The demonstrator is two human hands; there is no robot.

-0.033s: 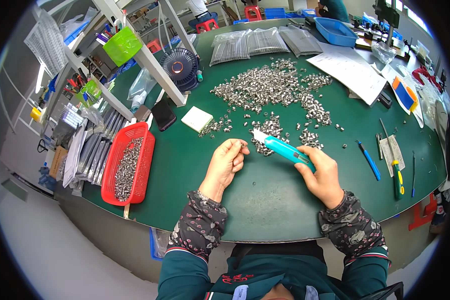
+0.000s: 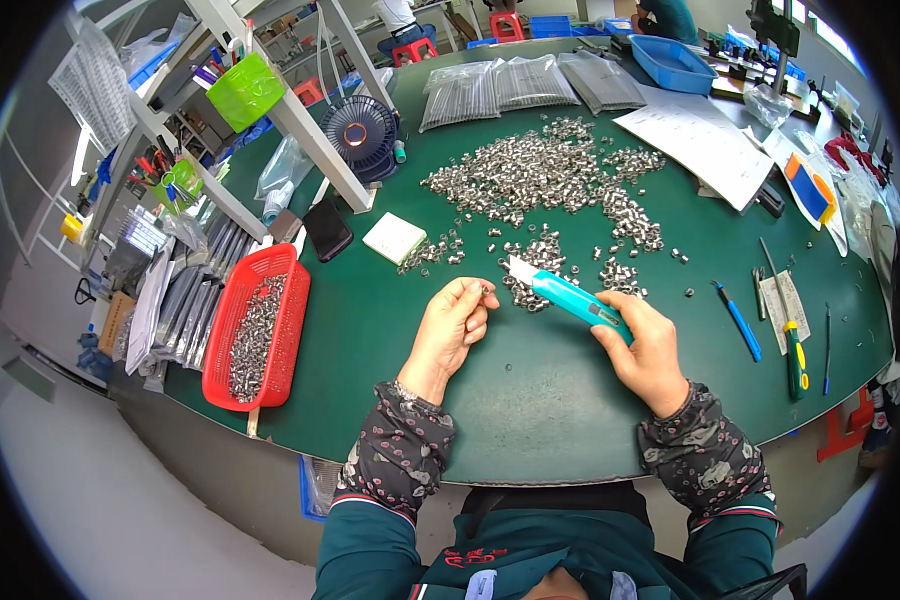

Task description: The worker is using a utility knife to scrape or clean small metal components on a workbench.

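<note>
Hands met over the green surface (image 2: 530, 400): left hand (image 2: 457, 322) pinched a small metal piece (image 2: 485, 291), right hand (image 2: 648, 347) gripped the teal cutter (image 2: 567, 293); blade best kept angled off fingertips

You're at a green bench (image 2: 530, 400) w/ curved front edge. Pale grey floor (image 2: 120, 500) to your left. White angled shelf frame (image 2: 300, 120) stands at bench's far left; red stools (image 2: 415, 48) behind it. Even bright light, no hard shadows.

Bright, even overhead light; soft shadows; sharp centre; fisheye-bent, dark-vignetted edges
</note>
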